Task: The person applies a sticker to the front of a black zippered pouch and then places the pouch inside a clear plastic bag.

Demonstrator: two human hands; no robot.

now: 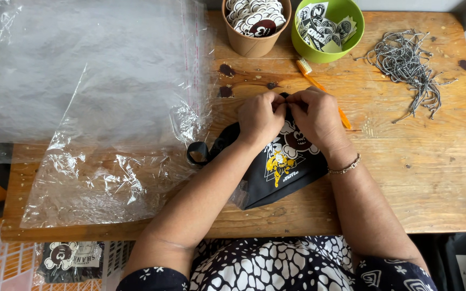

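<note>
A black fabric mask (276, 170) with a yellow and white print lies on the wooden table (416, 178) in front of me. My left hand (260, 116) and my right hand (314, 116) meet at its far edge, fingers pinched together on the fabric there. A black ear loop (196, 152) sticks out to the left of the mask. An orange toothbrush (311, 77) lies just behind my hands, partly hidden by my right hand. A beaded bracelet (345, 167) is on my right wrist.
Clear plastic bags (93, 97) cover the left half of the table. A brown paper cup of stickers (254, 24) and a green bowl of stickers (327, 27) stand at the back. Black-and-white cords (408, 64) lie in a heap at the right. A white crate with a packed mask (68, 261) sits below left.
</note>
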